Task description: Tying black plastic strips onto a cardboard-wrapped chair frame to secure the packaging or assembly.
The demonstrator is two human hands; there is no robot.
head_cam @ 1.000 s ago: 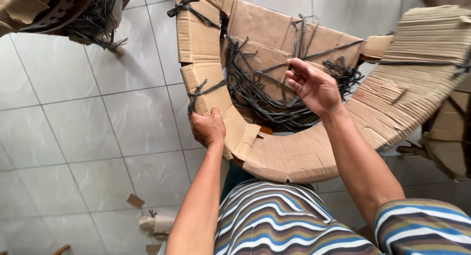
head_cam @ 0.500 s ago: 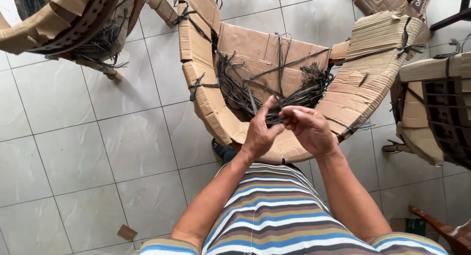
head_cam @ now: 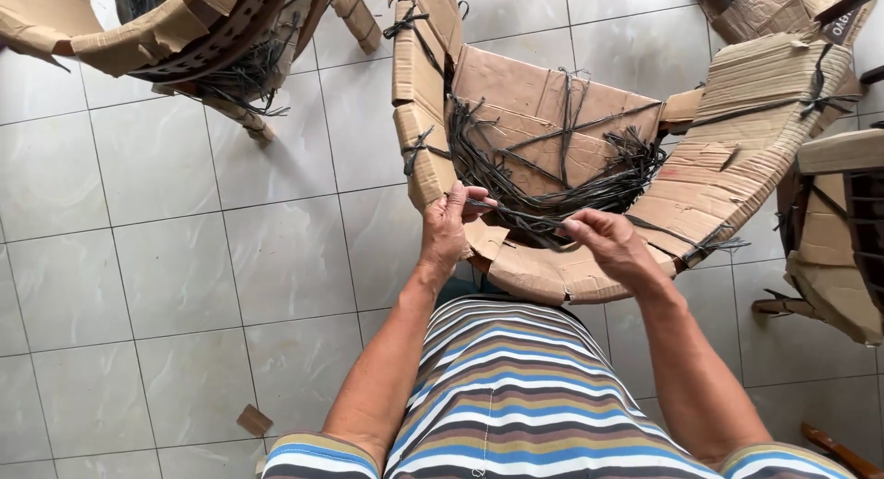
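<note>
A chair wrapped in brown cardboard (head_cam: 589, 129) stands on the pale tiled floor (head_cam: 184, 258) right in front of the person, its curved frame open toward them. Another cardboard-wrapped chair (head_cam: 175, 37) sits at about ten o'clock, well apart from the first, and a third one (head_cam: 829, 249) stands at about three o'clock, close beside the first chair's arm. A small scrap of cardboard (head_cam: 253, 420) lies on the floor at about seven o'clock. The front rim of the wrapped chair lies between the person's striped shirt (head_cam: 516, 396) and the seat, so both arms reach over it.

Inside the seat lies a tangled heap of dark strips (head_cam: 552, 180), thin, flat and blackish, some straight and some curled, spread across the cardboard and running up the back. More dark strips are knotted around the cardboard on the arms.

One dark strip (head_cam: 525, 214) is stretched nearly level between the two hands, just above the front rim, at about twelve o'clock from the person's chest. The left hand (head_cam: 451, 226) pinches one end with thumb and fingers closed on it. The right hand (head_cam: 603, 244) is closed on the other end, fingers curled around it.
</note>
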